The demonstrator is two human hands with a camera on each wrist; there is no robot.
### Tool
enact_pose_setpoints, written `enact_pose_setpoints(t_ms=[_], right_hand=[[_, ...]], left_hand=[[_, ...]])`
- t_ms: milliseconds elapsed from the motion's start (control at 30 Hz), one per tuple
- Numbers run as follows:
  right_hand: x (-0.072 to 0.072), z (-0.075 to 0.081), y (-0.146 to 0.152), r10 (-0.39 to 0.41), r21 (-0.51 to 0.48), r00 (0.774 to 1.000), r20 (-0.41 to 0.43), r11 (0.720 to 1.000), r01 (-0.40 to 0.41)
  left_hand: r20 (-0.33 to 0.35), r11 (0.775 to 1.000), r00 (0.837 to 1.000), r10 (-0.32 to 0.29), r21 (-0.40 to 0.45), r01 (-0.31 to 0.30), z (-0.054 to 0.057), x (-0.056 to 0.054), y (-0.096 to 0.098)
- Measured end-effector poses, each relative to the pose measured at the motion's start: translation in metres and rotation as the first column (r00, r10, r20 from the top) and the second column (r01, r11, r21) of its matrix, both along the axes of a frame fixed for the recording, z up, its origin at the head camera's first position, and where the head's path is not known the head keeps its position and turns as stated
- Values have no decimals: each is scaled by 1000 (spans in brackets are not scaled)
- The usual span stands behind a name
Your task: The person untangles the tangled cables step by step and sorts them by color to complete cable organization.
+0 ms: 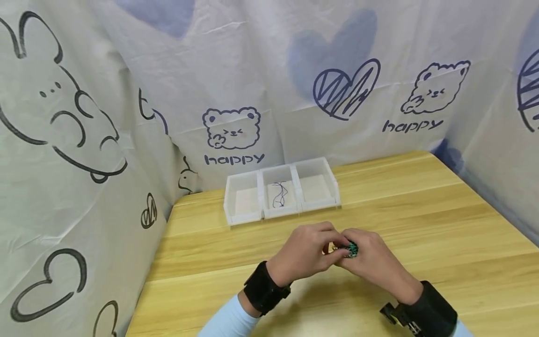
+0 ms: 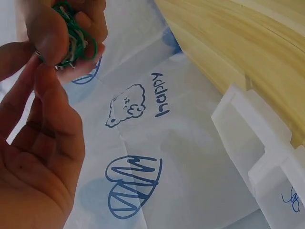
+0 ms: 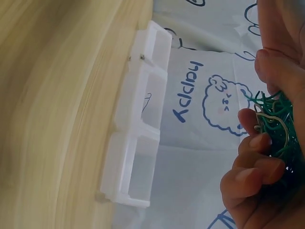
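Note:
A small tangle of thin green and whitish wires (image 3: 279,119) sits in my right hand (image 1: 372,255); the fingers curl round it and partly hide it. My left hand (image 1: 307,250) meets it from the left, thumb and fingertips pinching at the edge of the bundle. In the left wrist view the green wires (image 2: 76,38) loop out from the right hand, and the left fingertips touch together at their lower left side. The exact strand in the left fingers is too small to make out. Both hands are held above the wooden table, in front of the white bins.
Three joined white bins (image 1: 280,215) stand at the back of the wooden table (image 1: 421,210). A few thin dark blue wires (image 1: 280,194) lie in the middle bin. Behind and at the sides hangs a white cloth (image 1: 269,84) with printed bears and hearts.

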State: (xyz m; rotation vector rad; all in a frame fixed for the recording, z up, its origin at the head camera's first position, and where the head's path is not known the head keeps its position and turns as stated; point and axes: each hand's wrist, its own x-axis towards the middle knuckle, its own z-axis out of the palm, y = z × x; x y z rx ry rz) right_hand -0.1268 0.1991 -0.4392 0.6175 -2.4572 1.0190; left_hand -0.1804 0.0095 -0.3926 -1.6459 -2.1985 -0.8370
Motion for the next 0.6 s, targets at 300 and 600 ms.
enact_pose_setpoints(t_ms=[300,600], right_hand=[[0,-3,-3,16,12,1000,-8,1000,-16],[0,-1,-5,98,-166,995,32,982,-91]], left_hand=[[41,996,997,68,-61,-65,1,3,1],[185,992,980,70,94,-88,-3,3,-4]])
